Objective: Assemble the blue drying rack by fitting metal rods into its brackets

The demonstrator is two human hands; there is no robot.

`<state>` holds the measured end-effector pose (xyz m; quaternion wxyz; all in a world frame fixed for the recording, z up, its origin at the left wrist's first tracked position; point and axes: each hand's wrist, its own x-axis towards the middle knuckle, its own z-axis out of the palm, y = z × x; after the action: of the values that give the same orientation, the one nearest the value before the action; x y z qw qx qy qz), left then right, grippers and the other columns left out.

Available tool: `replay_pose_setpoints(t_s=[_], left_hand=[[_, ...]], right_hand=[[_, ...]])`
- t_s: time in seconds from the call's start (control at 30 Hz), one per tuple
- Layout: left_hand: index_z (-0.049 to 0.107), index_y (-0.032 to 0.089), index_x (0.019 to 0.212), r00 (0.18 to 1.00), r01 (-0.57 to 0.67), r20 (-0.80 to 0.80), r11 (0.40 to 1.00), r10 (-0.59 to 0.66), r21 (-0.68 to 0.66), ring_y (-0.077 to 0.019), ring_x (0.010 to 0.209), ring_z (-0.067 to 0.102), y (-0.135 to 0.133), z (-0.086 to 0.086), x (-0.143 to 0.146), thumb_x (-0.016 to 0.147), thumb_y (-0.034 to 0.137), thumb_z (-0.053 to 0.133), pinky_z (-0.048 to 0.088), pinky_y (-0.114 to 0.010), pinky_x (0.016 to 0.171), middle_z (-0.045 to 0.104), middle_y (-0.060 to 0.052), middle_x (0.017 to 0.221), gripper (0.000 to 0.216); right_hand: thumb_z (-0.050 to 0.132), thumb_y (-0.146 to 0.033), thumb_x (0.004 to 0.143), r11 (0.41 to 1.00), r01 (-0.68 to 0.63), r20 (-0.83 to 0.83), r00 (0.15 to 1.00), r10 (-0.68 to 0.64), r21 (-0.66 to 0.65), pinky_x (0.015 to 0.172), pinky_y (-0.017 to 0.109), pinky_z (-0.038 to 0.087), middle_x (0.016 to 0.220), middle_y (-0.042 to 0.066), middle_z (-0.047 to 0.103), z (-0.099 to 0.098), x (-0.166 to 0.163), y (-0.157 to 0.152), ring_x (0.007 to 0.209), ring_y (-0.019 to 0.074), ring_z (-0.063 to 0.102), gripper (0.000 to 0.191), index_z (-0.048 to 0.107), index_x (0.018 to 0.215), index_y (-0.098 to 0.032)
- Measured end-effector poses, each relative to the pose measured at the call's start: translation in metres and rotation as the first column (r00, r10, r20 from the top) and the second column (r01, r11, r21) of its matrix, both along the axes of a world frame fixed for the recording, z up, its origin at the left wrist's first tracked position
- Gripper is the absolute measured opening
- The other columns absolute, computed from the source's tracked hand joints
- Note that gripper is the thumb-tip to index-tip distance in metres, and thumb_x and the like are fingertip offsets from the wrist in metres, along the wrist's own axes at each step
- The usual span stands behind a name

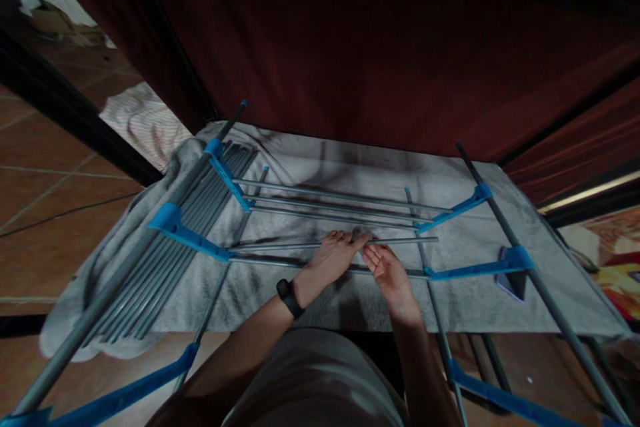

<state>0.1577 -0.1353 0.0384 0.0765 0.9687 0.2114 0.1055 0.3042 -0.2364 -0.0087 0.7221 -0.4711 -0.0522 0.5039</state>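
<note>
Across the middle of the rack frame, a loose grey metal rod (405, 241) lies crosswise. My left hand (336, 255), wearing a dark wristband (289, 296), is closed over this rod from above. Beside it, my right hand (389, 273) is palm up with its fingers stretched out by the rod; I cannot make out whether they touch it. A small greyish piece (357, 234) shows at the left fingertips, too unclear to name. The rack frame has grey tubes (505, 219) joined by blue plastic brackets (475, 272), with several crossbars (325, 195) fitted between them.
A row of several grey rods (170, 260) lies at the left on a grey towel-like cover (360, 167). Under the right bracket lies a phone (513, 283). Dark red curtains (350, 47) hang behind, and a striped cloth (150, 123) is on the tiled floor side.
</note>
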Motion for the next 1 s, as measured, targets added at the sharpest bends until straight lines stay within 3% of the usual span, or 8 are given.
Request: replay_pose_setpoints(t_s=[0.2, 0.47, 0.77, 1.0], left_hand=[[0.058, 0.022, 0.14, 0.999, 0.013, -0.038, 0.999, -0.015, -0.053, -0.023, 0.101, 0.071, 0.004, -0.028, -0.002, 0.094, 0.006, 0.051, 0.051, -0.039, 0.096, 0.073, -0.011, 0.112, 0.049], [0.062, 0.02, 0.135, 0.996, -0.039, -0.084, 0.999, 0.037, -0.024, -0.0239, 0.107, 0.07, 0.011, -0.044, -0.008, 0.093, 0.004, 0.053, 0.052, -0.041, 0.099, 0.073, -0.012, 0.117, 0.046], [0.071, 0.018, 0.117, 0.965, -0.251, -0.071, 0.968, 0.251, 0.001, -0.0237, 0.096, 0.068, 0.047, -0.062, -0.07, 0.093, 0.006, 0.047, 0.053, -0.039, 0.091, 0.074, -0.011, 0.105, 0.036], [0.071, 0.019, 0.118, 0.9, -0.423, -0.126, 0.906, 0.417, -0.023, -0.0255, 0.102, 0.067, 0.06, -0.059, -0.11, 0.1, 0.017, 0.045, 0.048, -0.04, 0.096, 0.073, -0.011, 0.108, 0.032]], right_hand=[[0.077, -0.024, 0.073, 0.995, 0.099, 0.007, 0.995, -0.1, 0.026, 0.103, 0.038, 0.055, 0.102, 0.003, 0.077, -0.004, 0.015, -0.007, 0.103, 0.0179, 0.072, 0.019, 0.072, 0.091, -0.024], [0.086, -0.026, 0.073, 0.974, 0.219, 0.077, 0.973, -0.215, -0.048, 0.096, 0.031, 0.059, 0.096, 0.0, 0.077, -0.021, 0.03, -0.007, 0.095, 0.0143, 0.073, 0.02, 0.069, 0.082, -0.023], [0.075, -0.019, 0.079, 0.914, 0.378, 0.061, 0.926, -0.373, -0.147, 0.087, 0.023, 0.061, 0.081, -0.003, 0.073, -0.03, 0.076, -0.004, 0.081, 0.0101, 0.072, 0.011, 0.064, 0.08, -0.023], [0.06, -0.011, 0.082, 0.87, 0.405, -0.008, 0.906, -0.424, -0.281, 0.077, 0.024, 0.062, 0.079, -0.002, 0.073, -0.041, 0.098, -0.005, 0.074, 0.0114, 0.071, 0.013, 0.066, 0.084, -0.022]])
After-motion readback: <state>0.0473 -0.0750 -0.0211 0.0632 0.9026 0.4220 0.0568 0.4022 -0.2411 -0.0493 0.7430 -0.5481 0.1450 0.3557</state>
